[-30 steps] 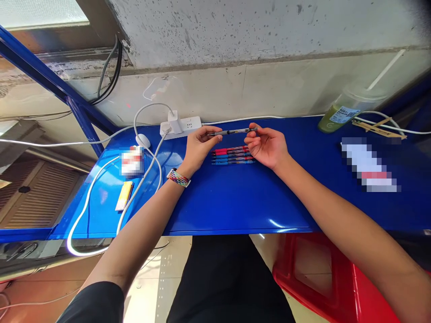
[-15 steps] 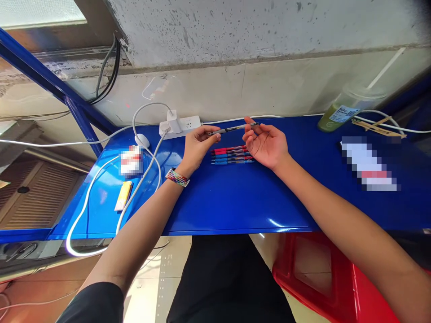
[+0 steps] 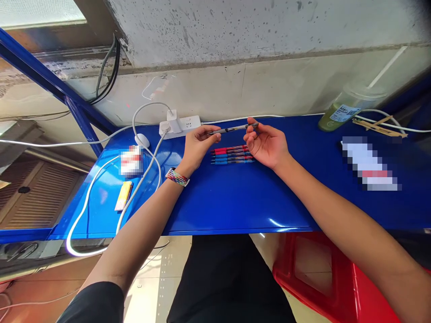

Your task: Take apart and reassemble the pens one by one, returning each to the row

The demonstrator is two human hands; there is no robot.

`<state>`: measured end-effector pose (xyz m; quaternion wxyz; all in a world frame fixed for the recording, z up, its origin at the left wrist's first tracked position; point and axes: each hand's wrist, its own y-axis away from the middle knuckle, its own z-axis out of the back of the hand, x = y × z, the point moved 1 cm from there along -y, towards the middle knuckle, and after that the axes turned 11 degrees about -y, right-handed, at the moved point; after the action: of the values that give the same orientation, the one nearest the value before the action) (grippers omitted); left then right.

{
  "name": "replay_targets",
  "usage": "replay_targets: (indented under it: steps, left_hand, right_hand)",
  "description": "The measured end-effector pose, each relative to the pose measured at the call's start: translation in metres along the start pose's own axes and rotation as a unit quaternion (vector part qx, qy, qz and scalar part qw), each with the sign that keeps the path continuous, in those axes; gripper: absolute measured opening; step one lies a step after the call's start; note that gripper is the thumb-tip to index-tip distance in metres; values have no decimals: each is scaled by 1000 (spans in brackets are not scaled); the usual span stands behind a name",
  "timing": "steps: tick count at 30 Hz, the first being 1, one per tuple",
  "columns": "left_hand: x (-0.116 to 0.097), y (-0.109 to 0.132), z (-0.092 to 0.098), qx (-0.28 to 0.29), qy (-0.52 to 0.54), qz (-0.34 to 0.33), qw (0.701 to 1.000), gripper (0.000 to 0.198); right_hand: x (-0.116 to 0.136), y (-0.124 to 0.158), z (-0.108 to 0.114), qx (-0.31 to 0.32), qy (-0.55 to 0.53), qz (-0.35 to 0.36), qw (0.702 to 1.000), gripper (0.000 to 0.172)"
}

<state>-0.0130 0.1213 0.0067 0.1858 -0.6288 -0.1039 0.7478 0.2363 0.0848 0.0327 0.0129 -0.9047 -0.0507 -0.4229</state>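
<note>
A grey and black pen (image 3: pixel 232 129) is held level above the blue table (image 3: pixel 232 202). My left hand (image 3: pixel 199 142) pinches its left end between thumb and fingers. At the pen's right end, my right hand (image 3: pixel 267 142) has its palm turned up and its fingers closed on the tip. Below the held pen, several pens lie side by side on the table: red pens (image 3: pixel 220 151) at the back and blue pens (image 3: pixel 222 160) nearer me. My right hand's fingers partly cover their right ends.
Behind my left hand is a white power strip (image 3: pixel 190 124) with plugs and looping white cables. A yellow packet (image 3: pixel 124 196) and a blurred box (image 3: pixel 131 161) lie left. A green drink cup (image 3: pixel 340 112) and blurred phone-like object (image 3: pixel 368 163) stand or lie right. A red stool (image 3: pixel 343 287) is below.
My right hand's fingers have closed in on the pen's right end. My left hand keeps its hold, almost unmoved.
</note>
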Motion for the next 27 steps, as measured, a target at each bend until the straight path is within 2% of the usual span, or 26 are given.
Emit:
replay_targets:
  steps: [4,9,13,19,23,27]
  left_hand:
    - [-1,0,-1,-3,23,2,1000,20]
    - [-5,1,-1,-14,38,16,999,20]
    - [-8,2,-3,-7,29,19,999,20]
    - [-10,4,-6,1,26,19,999,21]
    - [-10,4,-5,-1,19,22,1000,21]
    - [-10,4,-5,0,19,19,1000,21]
  right_hand:
    - [-3,-1,2,15,-57,-33,998,15]
    - [-1,0,2,35,-74,-53,995,23]
    - [-5,-5,7,35,-79,-39,995,12]
    - [-8,-7,11,36,-67,-21,997,18]
    - [-9,-6,10,30,-67,-24,997,11]
    - [-7,-3,6,32,-9,2,999,23]
